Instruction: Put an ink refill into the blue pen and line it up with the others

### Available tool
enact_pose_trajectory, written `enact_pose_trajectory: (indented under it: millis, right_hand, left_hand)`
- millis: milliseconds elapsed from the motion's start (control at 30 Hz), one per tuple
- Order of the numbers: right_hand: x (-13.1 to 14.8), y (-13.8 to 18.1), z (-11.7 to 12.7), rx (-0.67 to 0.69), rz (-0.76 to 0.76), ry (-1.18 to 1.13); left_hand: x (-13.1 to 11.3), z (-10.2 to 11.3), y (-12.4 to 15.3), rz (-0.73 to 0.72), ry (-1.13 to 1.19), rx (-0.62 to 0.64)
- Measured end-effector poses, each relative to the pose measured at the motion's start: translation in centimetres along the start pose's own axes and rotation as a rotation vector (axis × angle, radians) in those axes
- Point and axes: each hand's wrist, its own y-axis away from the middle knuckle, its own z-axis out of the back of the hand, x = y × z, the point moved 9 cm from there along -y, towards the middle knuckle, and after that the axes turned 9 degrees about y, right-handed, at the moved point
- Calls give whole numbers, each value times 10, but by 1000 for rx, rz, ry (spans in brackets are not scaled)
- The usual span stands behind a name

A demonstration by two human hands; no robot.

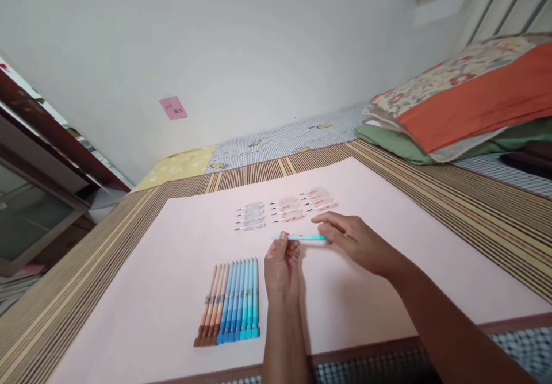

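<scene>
A turquoise pen (307,237) lies level in the air above the pink sheet. My left hand (282,257) pinches it near its pale left end, thumb on top. At the darker right end, my right hand (351,237) closes thumb and fingers on the pen, its index finger reaching out above. To the left of my left forearm lies a row of pens (233,300), brown at one side, then blue and turquoise. Beyond my hands are three groups of thin refills with dark tips: clear ones (250,216), and pinkish ones in the middle (288,210) and at right (319,199).
The pink sheet (142,292) lies on a striped mat (431,200). Folded bedding with an orange-edged floral cover (470,96) is piled at the right. A white wall with a pink note (173,108) rises behind. A glass-fronted cabinet (32,217) stands at the left.
</scene>
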Motion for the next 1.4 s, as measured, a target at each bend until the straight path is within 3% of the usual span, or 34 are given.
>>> enact_pose_trajectory:
  millis: [133,367,733,933,1200,1400]
  right_hand:
    - [-12,-1,2,81,1,-260]
    - [-18,-2,-21,203,-36,-527]
    - [-22,2,-39,349,-21,-668]
    - [-10,11,-48,528,-18,-662]
    - [-29,7,-51,470,-81,-631]
    - [-18,4,-54,410,-51,-577]
  left_hand:
    - [3,3,-1,33,72,-32]
    - [7,4,-2,70,133,-44]
    - [5,-7,0,38,56,96]
    - [-6,-15,2,-30,-9,162]
    - [-13,-12,2,-62,-17,115]
    - [-18,3,-6,-93,23,20]
